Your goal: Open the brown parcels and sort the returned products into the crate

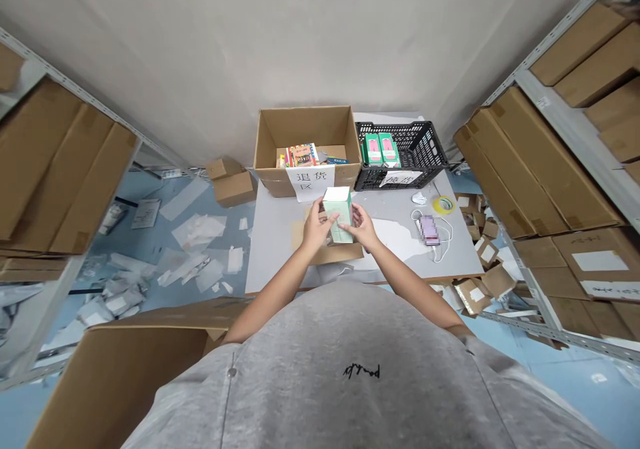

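Note:
Between my two hands I hold a small pale green box (339,219) with a white top, tilted slightly over the table. My left hand (317,226) grips its left side, thumb across the front. On the right side, my right hand (363,226) is closed around it, its thumb also on the front. Beneath the green box lies an opened cardboard box (340,254) with its flaps spread; its inside is mostly hidden by my hands. A white sheet (395,239) lies on the table just right of my right hand.
A large carton (306,129) with colourful boxes and a black crate (427,146) with green-and-pink boxes stand at the table's back. A phone (429,230) with a white cable and yellow tape (443,204) lie right. Shelves of cartons flank both sides; paper litters the floor.

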A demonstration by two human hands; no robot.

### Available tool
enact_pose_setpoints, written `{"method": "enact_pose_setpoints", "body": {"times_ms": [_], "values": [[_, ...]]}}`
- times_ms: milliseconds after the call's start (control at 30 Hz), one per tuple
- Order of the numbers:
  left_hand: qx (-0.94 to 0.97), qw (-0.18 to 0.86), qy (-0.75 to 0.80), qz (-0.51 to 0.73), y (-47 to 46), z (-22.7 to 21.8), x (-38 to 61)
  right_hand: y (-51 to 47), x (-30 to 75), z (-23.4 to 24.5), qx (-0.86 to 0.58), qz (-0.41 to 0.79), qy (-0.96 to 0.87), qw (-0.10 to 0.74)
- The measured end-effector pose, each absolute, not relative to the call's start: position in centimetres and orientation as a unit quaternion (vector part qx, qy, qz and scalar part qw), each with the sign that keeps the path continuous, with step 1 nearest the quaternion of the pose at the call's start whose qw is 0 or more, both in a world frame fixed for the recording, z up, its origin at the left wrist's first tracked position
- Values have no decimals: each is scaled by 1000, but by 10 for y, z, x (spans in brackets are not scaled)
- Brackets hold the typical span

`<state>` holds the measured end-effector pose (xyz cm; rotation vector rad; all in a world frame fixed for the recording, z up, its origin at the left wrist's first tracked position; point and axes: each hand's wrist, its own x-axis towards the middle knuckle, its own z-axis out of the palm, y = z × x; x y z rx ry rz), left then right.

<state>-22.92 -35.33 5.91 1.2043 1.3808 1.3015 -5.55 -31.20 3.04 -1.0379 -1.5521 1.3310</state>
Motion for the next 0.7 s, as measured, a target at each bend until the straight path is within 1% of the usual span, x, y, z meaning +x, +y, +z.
{"method": "enact_pose_setpoints", "body": {"times_ms": [100,200,267,367,467,533,700], "values": [[502,442,554,495,-345,59,-239,-303,-50,26,-366,614,-587,381],[489,401,617,468,-341,56,-240,-303,-53,24,-361,617,-600,359],[463,353,684,440,-341,56,-235,-308,-59,22,-379,576,-636,347],[438,278,761,389,-346,58,-225,-317,-70,19,-429,476,-690,336],[463,237,768,374,-348,62,-222,-320,-75,18,-488,400,-689,356],[495,252,733,393,-344,64,-230,-317,-74,19,-490,413,-672,371],[558,359,582,470,-318,73,-271,-306,-59,27,-375,547,-643,383]]}}
